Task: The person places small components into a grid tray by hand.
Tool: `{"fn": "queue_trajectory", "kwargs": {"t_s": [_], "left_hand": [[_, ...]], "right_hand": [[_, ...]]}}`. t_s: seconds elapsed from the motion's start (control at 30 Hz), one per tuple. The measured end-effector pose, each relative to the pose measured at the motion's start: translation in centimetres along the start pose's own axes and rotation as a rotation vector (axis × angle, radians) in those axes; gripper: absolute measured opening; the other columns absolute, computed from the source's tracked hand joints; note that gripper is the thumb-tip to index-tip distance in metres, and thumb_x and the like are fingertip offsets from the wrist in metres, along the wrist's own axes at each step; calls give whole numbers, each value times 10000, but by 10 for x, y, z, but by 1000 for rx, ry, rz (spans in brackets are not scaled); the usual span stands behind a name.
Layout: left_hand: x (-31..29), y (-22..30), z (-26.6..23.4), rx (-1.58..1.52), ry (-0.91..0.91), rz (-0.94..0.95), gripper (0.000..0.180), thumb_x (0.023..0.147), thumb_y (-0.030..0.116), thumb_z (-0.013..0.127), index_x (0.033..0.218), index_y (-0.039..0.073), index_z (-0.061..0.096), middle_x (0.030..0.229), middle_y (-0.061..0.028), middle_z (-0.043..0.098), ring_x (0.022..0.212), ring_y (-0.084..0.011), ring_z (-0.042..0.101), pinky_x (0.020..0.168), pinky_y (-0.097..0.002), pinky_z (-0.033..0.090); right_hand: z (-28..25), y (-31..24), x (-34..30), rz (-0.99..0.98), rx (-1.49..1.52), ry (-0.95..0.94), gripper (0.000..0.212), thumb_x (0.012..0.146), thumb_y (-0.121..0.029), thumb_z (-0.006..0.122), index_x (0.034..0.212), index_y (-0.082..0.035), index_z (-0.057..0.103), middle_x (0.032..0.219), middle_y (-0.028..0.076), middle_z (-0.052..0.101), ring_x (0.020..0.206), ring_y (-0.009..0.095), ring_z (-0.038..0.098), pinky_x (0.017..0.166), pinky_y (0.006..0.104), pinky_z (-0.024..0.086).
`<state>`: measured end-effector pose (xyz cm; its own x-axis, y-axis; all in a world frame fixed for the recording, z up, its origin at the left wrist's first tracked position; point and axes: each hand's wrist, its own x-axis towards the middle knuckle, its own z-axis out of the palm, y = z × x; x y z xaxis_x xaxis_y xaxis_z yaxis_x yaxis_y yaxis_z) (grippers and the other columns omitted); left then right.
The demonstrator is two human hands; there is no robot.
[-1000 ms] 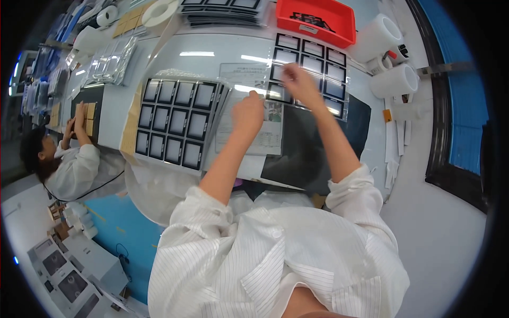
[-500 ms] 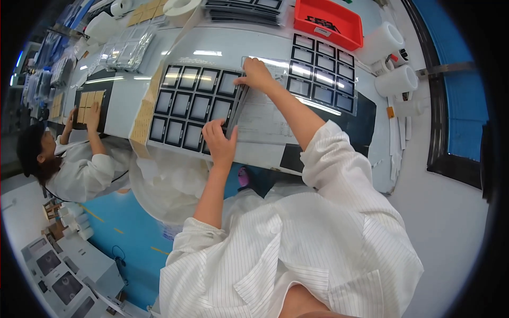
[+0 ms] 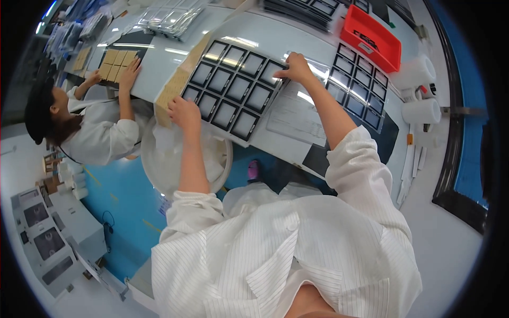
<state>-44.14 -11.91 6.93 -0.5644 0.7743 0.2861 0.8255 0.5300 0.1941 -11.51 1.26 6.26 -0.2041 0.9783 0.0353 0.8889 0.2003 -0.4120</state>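
Observation:
A clear sheet bearing rows of black square frames with pale centres (image 3: 233, 85) lies tilted on the white worktable before me. My right hand (image 3: 297, 69) pinches its far right corner between thumb and fingers. At the near left corner, my left hand (image 3: 184, 113) has its fingers curled on the sheet's edge, beside a brown paper strip (image 3: 175, 87); its thumb is partly hidden. A printed page (image 3: 291, 114) lies flat under my right forearm. Further right rests a second sheet of black square frames (image 3: 356, 87), apart from both hands.
A red bin (image 3: 389, 50) with black pieces stands far right, near white rolls (image 3: 421, 112). Stacked black-framed sheets (image 3: 297, 16) lie at the back. Below the table edge sits a white lined tub (image 3: 228, 164). At left, a co-worker (image 3: 101, 132) handles tan squares (image 3: 117, 61).
My left hand has shifted from the sheet's near right edge to its near left corner. The right hand stays at the far right corner. The whole view has swung, moving the scene within it.

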Motion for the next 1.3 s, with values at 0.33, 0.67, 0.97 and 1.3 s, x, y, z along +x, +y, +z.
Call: {"fn": "queue_trajectory", "kwargs": {"t_s": [0.33, 0.67, 0.97, 1.3], "left_hand": [[43, -39, 10, -110, -218, 107, 221, 860, 217, 598, 828, 0, 617, 843, -211, 653, 825, -377, 628, 718, -449, 481], [44, -60, 31, -371, -153, 148, 210, 831, 214, 646, 790, 14, 599, 759, -163, 630, 746, -359, 602, 700, -444, 458], [-65, 49, -47, -668, -142, 724, 372, 763, 308, 748, 912, 24, 559, 906, -129, 556, 881, -306, 534, 755, -403, 432], [-123, 24, -46, -894, -430, 34, 316, 843, 273, 696, 760, 19, 528, 660, -45, 518, 624, -156, 513, 567, -311, 407]], "right_hand": [[7, 6, 10, 89, 137, -68, 655, 528, -459, 862, 905, 23, 629, 885, 193, 651, 882, 330, 616, 763, 376, 505], [-20, 7, 36, 181, 340, -343, 451, 599, -328, 868, 735, 19, 613, 746, 157, 615, 657, 236, 613, 646, 343, 516], [-46, 7, 2, 420, 1167, -448, 262, 730, -192, 806, 747, -7, 621, 713, 20, 551, 654, 142, 561, 649, 287, 534], [-29, -15, -84, 231, 330, -362, 547, 739, -539, 717, 688, 1, 644, 584, 80, 617, 499, 158, 605, 521, 285, 495]]}}
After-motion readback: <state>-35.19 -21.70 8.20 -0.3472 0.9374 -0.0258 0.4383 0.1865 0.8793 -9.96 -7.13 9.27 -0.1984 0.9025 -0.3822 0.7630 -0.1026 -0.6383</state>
